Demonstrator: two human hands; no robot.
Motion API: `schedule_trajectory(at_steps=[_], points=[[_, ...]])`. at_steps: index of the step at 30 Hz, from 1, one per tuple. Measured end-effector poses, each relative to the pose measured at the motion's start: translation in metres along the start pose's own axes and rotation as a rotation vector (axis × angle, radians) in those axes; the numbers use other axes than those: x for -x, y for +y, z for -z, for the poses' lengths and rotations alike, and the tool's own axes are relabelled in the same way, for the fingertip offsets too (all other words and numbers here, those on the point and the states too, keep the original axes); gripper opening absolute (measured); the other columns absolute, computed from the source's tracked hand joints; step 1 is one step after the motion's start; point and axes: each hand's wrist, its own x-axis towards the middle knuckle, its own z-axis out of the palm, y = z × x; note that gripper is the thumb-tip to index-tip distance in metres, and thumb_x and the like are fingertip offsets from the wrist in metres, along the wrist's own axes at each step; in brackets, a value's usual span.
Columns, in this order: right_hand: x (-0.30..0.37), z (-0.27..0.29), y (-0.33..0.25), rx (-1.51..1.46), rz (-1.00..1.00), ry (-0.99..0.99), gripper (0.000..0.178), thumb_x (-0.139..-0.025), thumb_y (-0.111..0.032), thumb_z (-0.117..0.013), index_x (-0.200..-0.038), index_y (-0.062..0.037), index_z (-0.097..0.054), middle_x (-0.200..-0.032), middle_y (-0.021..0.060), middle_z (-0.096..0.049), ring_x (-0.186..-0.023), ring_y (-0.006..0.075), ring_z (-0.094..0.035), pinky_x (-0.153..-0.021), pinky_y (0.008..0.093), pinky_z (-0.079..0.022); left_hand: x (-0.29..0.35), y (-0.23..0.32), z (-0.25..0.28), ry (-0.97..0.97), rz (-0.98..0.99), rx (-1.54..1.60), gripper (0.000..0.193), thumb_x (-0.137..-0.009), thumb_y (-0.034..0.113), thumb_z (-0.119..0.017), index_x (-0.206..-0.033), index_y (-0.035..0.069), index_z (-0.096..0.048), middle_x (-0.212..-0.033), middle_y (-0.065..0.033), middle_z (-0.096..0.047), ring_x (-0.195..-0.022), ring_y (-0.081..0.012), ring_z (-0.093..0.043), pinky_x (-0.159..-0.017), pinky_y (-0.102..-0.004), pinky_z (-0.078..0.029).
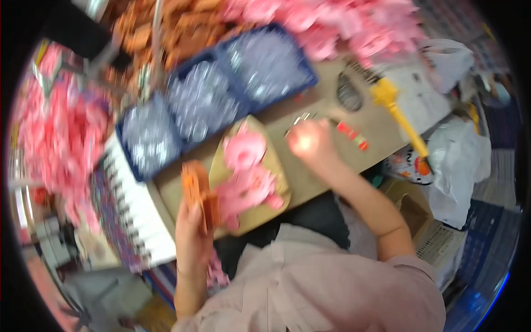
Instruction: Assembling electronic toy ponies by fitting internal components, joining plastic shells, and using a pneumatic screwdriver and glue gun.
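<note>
My left hand (192,227) grips an orange-brown plastic piece (196,191) at the near edge of the table. Beside it, several pink plastic pieces (248,171) lie on a tan board (275,160). My right hand (310,143) is closed over the brown tabletop just right of the board, with thin metal tweezers (300,119) sticking out past its fingers; blur hides the grip. A small red and white object (352,134) lies just right of that hand.
Three blue trays (218,94) of clear beads span the table's middle. Pink pieces are heaped at the left (58,127) and the back (343,25), orange ones (171,27) at the back. A yellow tool (399,113), white bags (459,160) and a cardboard box (409,210) are at the right.
</note>
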Motion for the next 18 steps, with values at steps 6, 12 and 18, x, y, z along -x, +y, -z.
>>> schedule_trajectory(at_steps=[6, 12, 18], points=[[0.009, -0.04, 0.006, -0.271, -0.194, 0.169, 0.016, -0.073, -0.022, -0.066, -0.069, -0.0089, -0.059, -0.074, 0.0056, -0.055, -0.072, 0.0258, -0.057, -0.067, 0.0408, -0.043, -0.01, 0.01, -0.025, -0.076, 0.079, -0.128, 0.063, -0.095, 0.028, -0.057, -0.149, 0.014, -0.027, -0.147, -0.0054, -0.038, -0.112, -0.0124, -0.052, -0.089, -0.0323, -0.045], [0.011, 0.005, 0.014, -0.111, -0.287, 0.09, 0.016, -0.075, -0.023, -0.065, -0.081, -0.0083, -0.061, -0.083, 0.0075, -0.056, -0.079, 0.0258, -0.059, -0.071, 0.0408, -0.045, 0.02, 0.002, -0.01, -0.215, 0.06, 0.038, 0.061, -0.096, 0.021, -0.055, -0.15, 0.016, -0.027, -0.139, 0.0051, -0.048, -0.105, -0.0099, -0.054, -0.085, -0.0286, -0.045], [0.002, -0.026, -0.022, -0.034, -0.187, 0.201, 0.015, -0.075, -0.02, -0.062, -0.083, -0.0074, -0.059, -0.084, 0.0095, -0.055, -0.076, 0.0262, -0.06, -0.07, 0.0405, -0.046, 0.041, 0.001, -0.016, -0.216, 0.014, 0.088, 0.063, -0.095, 0.022, -0.056, -0.15, 0.017, -0.026, -0.141, 0.007, -0.047, -0.094, -0.0067, -0.054, -0.076, -0.0274, -0.047]])
